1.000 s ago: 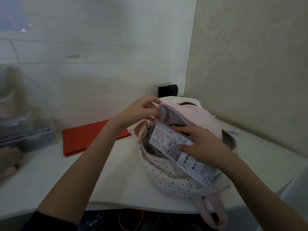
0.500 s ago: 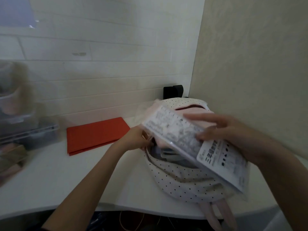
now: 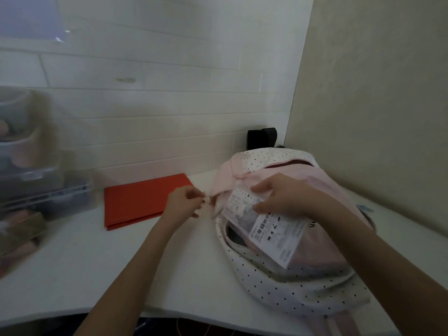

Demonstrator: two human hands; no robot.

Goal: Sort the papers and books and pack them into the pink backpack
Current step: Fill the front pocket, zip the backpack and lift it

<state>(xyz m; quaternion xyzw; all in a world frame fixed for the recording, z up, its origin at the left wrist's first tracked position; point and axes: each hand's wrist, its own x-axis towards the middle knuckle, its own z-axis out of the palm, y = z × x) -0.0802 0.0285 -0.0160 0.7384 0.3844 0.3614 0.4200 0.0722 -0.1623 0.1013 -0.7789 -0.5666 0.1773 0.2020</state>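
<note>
The printed booklet (image 3: 264, 229) has dropped from mid-air and is down at the mouth of the pink backpack (image 3: 278, 282), which lies on the white desk (image 3: 84, 263) by the corner. The right hand (image 3: 286, 197) grips its top edge, fingers curled over it. The left hand (image 3: 184, 204) has slid off the flap and now pinches what looks like the zipper pull, though it's tiny here. The red folder (image 3: 143, 200) waits unpacked behind. Booklet going in, it seems; the folder is left to pack.
</note>
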